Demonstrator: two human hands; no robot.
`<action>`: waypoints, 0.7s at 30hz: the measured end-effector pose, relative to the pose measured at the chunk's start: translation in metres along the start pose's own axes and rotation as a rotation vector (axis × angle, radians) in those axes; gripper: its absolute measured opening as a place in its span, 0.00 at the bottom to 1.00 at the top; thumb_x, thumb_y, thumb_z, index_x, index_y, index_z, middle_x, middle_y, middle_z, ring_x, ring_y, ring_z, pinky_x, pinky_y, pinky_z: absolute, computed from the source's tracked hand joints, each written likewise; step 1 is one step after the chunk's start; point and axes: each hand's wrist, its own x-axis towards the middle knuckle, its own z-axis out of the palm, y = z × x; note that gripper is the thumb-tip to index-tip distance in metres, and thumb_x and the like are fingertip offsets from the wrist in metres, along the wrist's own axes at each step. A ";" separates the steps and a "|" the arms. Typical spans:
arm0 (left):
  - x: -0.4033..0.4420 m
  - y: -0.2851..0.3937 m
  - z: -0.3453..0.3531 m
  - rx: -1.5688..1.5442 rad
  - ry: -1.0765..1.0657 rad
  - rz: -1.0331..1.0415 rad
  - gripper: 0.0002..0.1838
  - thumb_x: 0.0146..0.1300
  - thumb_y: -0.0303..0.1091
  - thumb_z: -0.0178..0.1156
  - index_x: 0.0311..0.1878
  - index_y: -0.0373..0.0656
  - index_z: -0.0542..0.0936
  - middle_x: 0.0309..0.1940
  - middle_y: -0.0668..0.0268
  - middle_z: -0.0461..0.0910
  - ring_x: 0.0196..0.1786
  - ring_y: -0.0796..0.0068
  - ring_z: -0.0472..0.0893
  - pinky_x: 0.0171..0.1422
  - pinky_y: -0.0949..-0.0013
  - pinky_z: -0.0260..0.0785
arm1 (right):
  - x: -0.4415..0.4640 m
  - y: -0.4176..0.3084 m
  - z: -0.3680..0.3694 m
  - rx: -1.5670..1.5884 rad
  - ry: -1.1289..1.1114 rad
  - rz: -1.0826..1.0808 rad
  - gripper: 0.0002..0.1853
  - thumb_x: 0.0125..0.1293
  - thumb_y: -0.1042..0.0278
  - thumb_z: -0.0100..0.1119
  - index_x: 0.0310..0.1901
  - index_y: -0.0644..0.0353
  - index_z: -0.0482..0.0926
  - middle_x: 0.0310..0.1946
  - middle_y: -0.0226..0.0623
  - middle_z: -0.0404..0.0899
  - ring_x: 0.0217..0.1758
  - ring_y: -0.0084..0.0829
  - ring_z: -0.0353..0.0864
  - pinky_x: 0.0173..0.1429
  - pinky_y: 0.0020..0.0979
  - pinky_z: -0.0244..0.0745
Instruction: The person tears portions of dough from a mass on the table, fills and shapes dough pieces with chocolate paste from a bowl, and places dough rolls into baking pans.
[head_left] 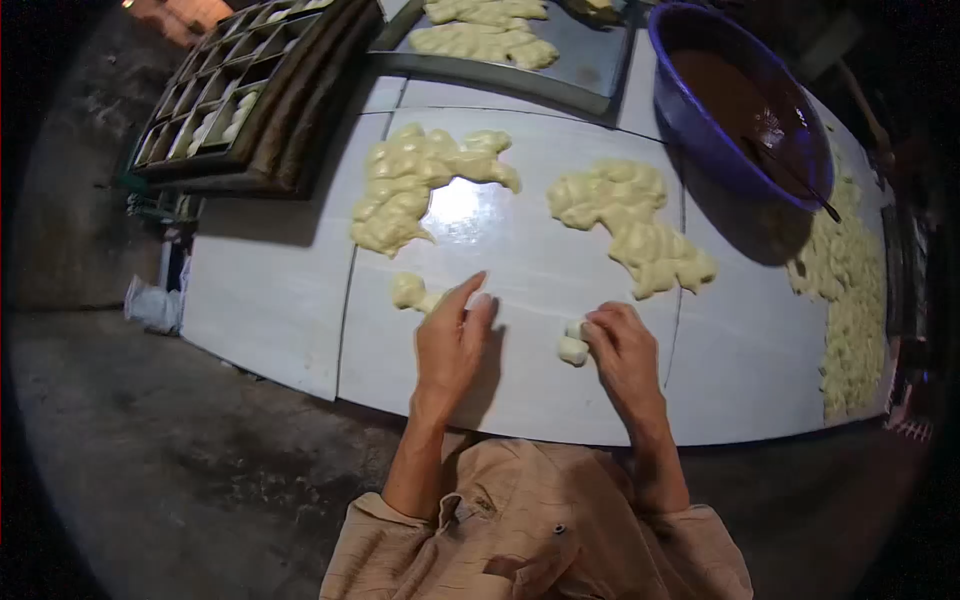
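Note:
Over the white tabletop (pixel 270 310), my left hand (pixel 452 335) is raised with thumb and forefinger apart, beside a small yellow dough lump (pixel 408 291) partly behind it. My right hand (pixel 622 345) has its fingers bent together at two small pale pieces (pixel 573 350) near the front edge; its fingertips touch the upper one. Farther back lie a curved mass of yellow dough (pixel 400 185) on the left and another dough mass (pixel 640 225) on the right, both made of soft, joined lumps.
Stacked divided trays (pixel 250 100) with pale pieces stand at the back left. A metal tray (pixel 590 85) bears more dough at the back. A purple basin (pixel 690 110) holds brown liquid and a stick. Many dough pieces (pixel 850 300) cover the right end.

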 end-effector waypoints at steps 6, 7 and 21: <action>0.012 -0.076 -0.065 0.359 0.255 0.267 0.19 0.64 0.26 0.59 0.59 0.44 0.79 0.60 0.57 0.77 0.58 0.55 0.78 0.59 0.59 0.73 | 0.025 -0.069 0.060 -0.128 -0.030 -0.434 0.18 0.61 0.61 0.68 0.49 0.61 0.80 0.45 0.41 0.79 0.42 0.40 0.81 0.46 0.38 0.78; 0.012 -0.067 -0.071 0.475 0.191 0.314 0.23 0.60 0.24 0.60 0.61 0.46 0.78 0.63 0.59 0.74 0.59 0.56 0.76 0.59 0.58 0.74 | 0.032 -0.078 0.081 -0.168 -0.062 -0.521 0.20 0.60 0.61 0.68 0.50 0.61 0.79 0.44 0.41 0.78 0.43 0.39 0.80 0.46 0.39 0.77; 0.019 -0.075 -0.058 0.490 0.199 0.197 0.18 0.62 0.26 0.62 0.55 0.51 0.84 0.60 0.61 0.78 0.58 0.58 0.76 0.61 0.61 0.73 | 0.038 -0.053 0.038 0.715 -0.450 0.379 0.11 0.58 0.69 0.62 0.40 0.64 0.82 0.27 0.27 0.78 0.31 0.16 0.74 0.33 0.21 0.65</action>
